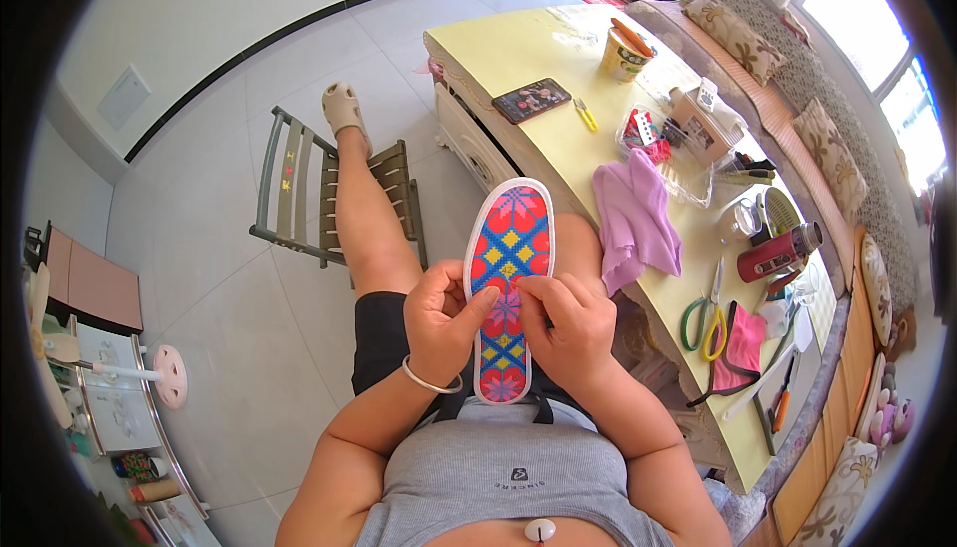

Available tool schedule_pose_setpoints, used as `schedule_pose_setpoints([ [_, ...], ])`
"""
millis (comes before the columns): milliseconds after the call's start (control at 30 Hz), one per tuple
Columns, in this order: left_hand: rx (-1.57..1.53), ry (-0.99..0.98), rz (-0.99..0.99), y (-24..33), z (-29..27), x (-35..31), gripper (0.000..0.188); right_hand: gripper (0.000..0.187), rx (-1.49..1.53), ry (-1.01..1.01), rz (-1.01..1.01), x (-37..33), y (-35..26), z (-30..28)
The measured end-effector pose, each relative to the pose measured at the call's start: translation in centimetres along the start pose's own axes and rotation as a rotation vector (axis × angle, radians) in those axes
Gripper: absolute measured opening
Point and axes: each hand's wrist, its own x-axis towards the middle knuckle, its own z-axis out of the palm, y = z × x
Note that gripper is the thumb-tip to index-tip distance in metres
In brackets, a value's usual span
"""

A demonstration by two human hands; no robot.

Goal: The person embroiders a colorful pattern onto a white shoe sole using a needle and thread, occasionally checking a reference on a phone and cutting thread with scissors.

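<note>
Room: tiled floor, yellow table (518, 59) on the right, cluttered with scissors (705, 320) and purple cloth (633, 218).
Insole: embroidered insole (508, 283) over the lap, looks fully patterned.
Left hand (439, 318): fingers grasping its left edge.
Right hand (568, 323): fingertips pinching at the middle; whatever is left looks like small finishing work.

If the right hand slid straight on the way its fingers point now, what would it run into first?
The right hand points leftward across the embroidered red, blue and yellow insole, which its fingertips already touch. Going on, it would most likely meet the left hand's thumb, pressed on the same insole; depth is hard to judge.
</note>
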Motion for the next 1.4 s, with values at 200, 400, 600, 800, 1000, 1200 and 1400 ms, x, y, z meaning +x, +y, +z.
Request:
schedule_pose_setpoints([
  [200,0.025,0.000,0.014,0.1,0.2,-0.1,0.018,0.011,-0.002,0.010,-0.032,-0.3,0.2,0.3],
  [400,0.025,-0.004,0.022,0.0,0.4,-0.3,0.018,0.009,-0.032,0.018,-0.032,-0.5,0.2,0.3],
  [600,0.153,0.003,0.146,-0.7,0.3,-0.8,0.016,0.012,-0.071,-0.043,-0.048,-0.5,-0.1,0.0],
  [800,0.168,0.000,0.137,-0.5,0.5,-0.8,0.016,0.012,-0.050,-0.032,-0.025,-0.7,0.0,0.1],
  [1000,-0.066,0.003,-0.036,-0.2,0.4,-0.4,0.018,0.013,0.124,0.023,0.087,-0.7,-0.2,0.2],
  [1200,-0.099,0.005,-0.037,0.2,0.8,-0.5,0.017,0.012,0.125,0.017,0.080,-0.7,-0.1,0.2],
  [1400,0.021,-0.017,0.012,0.0,0.6,-0.7,0.016,0.011,0.015,-0.003,-0.002,-0.6,0.1,0.0],
])
